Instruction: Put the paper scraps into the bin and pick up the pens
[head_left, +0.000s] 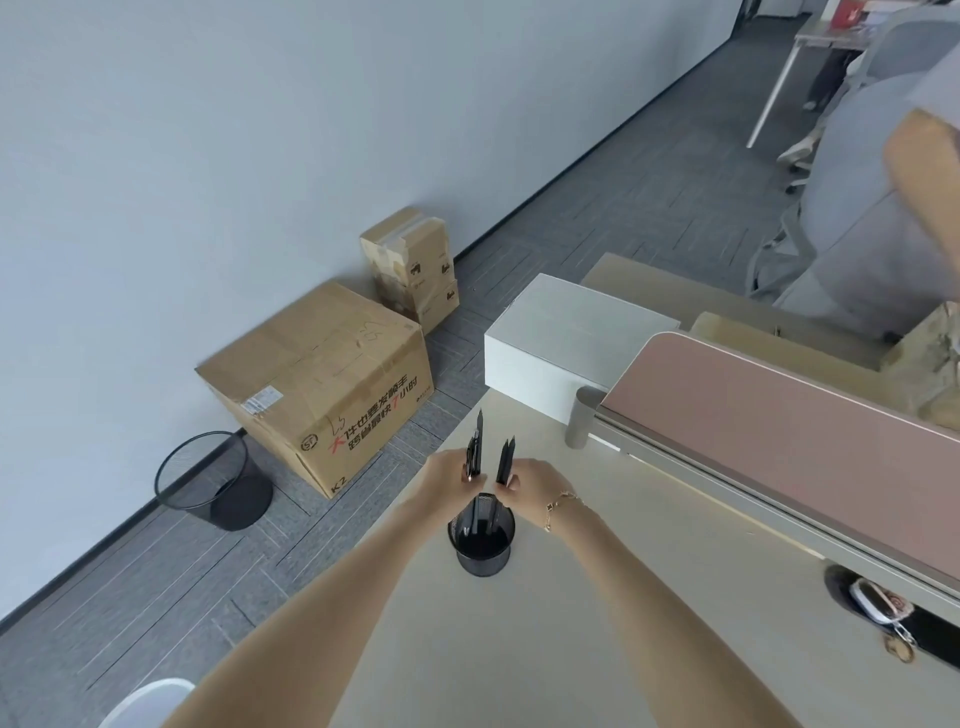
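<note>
My left hand (445, 478) grips a bunch of black pens (476, 447) that point away from me. My right hand (530, 486) grips two more black pens (505, 460), just right of the first bunch. Both hands hover over the far rim of a black mesh pen holder (483, 543) that stands on the beige desk (545, 649) and has pens inside. A black mesh waste bin (213, 480) stands on the floor to the left, by the wall. No paper scraps are visible.
Two cardboard boxes (322, 384) (410, 265) sit on the carpet beside the bin. A white box (566, 338) lies at the desk's far end, next to a pink divider panel (779, 431). Another person (883, 208) is at the right. A key bunch (883, 608) lies in a desk cutout.
</note>
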